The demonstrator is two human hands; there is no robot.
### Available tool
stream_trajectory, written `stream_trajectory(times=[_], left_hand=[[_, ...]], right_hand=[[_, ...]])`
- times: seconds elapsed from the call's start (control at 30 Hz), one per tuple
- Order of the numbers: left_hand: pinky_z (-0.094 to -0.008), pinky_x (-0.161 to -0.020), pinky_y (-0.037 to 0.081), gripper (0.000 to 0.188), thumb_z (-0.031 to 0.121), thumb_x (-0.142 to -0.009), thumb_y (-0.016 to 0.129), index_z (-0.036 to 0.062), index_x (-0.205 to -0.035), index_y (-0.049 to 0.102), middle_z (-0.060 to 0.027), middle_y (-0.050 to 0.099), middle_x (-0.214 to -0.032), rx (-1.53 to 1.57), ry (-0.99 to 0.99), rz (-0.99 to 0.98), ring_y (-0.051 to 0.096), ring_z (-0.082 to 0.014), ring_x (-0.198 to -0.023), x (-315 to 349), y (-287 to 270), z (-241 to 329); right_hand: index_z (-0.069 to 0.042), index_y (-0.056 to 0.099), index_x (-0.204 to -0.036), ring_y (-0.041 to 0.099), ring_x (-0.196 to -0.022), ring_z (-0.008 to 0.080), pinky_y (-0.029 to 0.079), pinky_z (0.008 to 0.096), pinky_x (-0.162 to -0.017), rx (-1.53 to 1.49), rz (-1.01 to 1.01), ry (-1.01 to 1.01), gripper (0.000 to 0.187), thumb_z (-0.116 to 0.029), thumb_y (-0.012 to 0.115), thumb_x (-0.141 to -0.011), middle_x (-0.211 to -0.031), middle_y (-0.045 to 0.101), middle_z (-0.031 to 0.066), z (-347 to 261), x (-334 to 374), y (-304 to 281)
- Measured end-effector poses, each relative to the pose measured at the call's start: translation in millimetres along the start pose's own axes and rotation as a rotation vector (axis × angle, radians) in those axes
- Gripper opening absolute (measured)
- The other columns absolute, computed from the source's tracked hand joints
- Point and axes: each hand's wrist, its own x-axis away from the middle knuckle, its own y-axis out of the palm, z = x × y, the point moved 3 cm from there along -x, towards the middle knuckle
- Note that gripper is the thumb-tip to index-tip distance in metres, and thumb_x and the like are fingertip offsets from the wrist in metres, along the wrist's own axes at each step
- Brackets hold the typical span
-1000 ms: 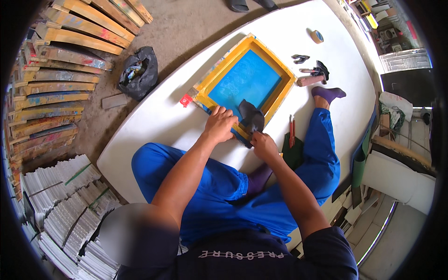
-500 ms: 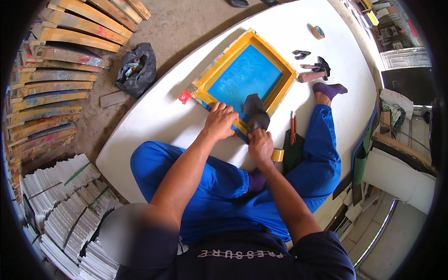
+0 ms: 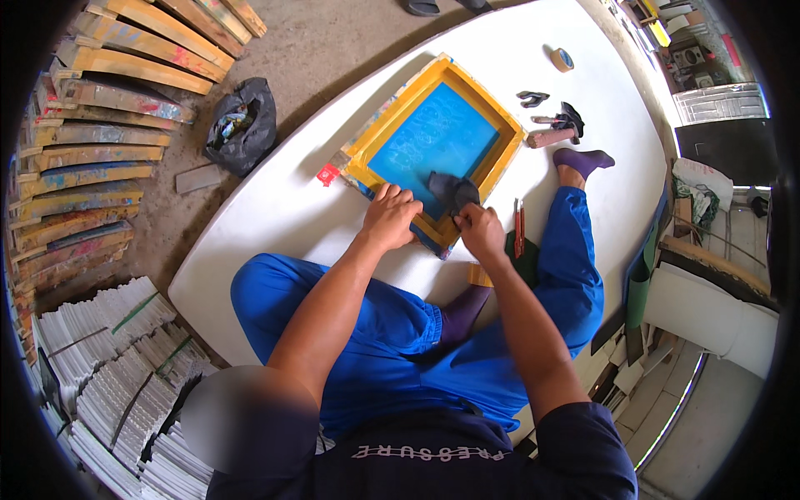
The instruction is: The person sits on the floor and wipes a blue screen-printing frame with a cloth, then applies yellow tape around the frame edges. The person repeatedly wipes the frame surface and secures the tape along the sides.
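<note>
A screen-printing frame (image 3: 385, 123) with yellow-taped inner walls and a blue mesh (image 3: 433, 129) lies on the white board before me, turned at an angle. My left hand (image 3: 390, 218) grips its near edge, fingers curled over the rim. At the near right corner my right hand (image 3: 485, 229) pinches a dark cloth (image 3: 454, 190), which rests bunched over the mesh and inner wall. A red tag (image 3: 327, 174) sits by the frame's left corner. Two slim red-handled tools (image 3: 519, 229) lie right of my right hand, and a yellow tape roll (image 3: 479, 275) is below it.
Farther right on the board (image 3: 250, 225) are a tan tape roll (image 3: 562, 59), a small black item (image 3: 532, 99) and a pinkish roll (image 3: 550, 137) beside black cloth. Left on the floor stand a black bag (image 3: 242, 125), stacked wooden frames (image 3: 100, 158) and bundled white sheets (image 3: 108, 342).
My right hand has moved away from me and slightly right, up to the frame's corner. The cloth has bunched lower over that corner. My left hand stays on the near edge.
</note>
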Motion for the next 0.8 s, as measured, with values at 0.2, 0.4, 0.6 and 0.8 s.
stream_trajectory(times=[0.2,0.4,0.6,0.8], left_hand=[[-0.0399,-0.108,0.039,0.052,0.035,-0.059,0.097,0.0141,-0.102,0.075,-0.003,0.066,-0.105,-0.035,0.021,0.036,0.057,-0.0257,-0.113,-2,4,-1],[-0.0403,-0.107,0.04,0.063,0.046,-0.054,0.098,0.0141,-0.104,0.075,-0.0035,0.065,-0.103,-0.005,0.026,-0.006,0.057,-0.025,-0.112,-3,-5,3],[-0.0395,-0.107,0.039,0.063,0.044,-0.053,0.098,0.0151,-0.104,0.075,-0.0028,0.064,-0.102,-0.001,0.002,0.013,0.057,-0.0239,-0.112,1,-11,2],[-0.0389,-0.108,0.039,0.06,0.04,-0.052,0.099,0.0158,-0.102,0.076,-0.0022,0.065,-0.102,0.029,-0.008,0.007,0.057,-0.0238,-0.112,1,-10,5]], right_hand=[[-0.018,0.082,-0.082,0.068,-0.099,0.0311,0.053,0.0444,-0.088,0.189,-0.283,-0.352,0.009,-0.017,0.073,-0.08,-0.094,0.076,0.0047,-17,-10,14],[-0.025,0.084,-0.081,0.065,-0.111,0.0283,0.05,0.0437,-0.094,0.457,-0.445,-0.44,0.014,-0.021,0.072,-0.076,-0.088,0.077,0.0009,-24,-44,24],[-0.018,0.082,-0.082,0.064,-0.111,0.029,0.046,0.0432,-0.096,0.382,-0.631,-0.502,0.018,-0.027,0.067,-0.083,-0.093,0.076,0.0033,-41,-50,-6],[-0.019,0.082,-0.082,0.064,-0.109,0.0293,0.047,0.0446,-0.096,0.382,-0.604,-0.59,0.018,-0.029,0.067,-0.085,-0.092,0.076,0.0034,-29,-57,-6]])
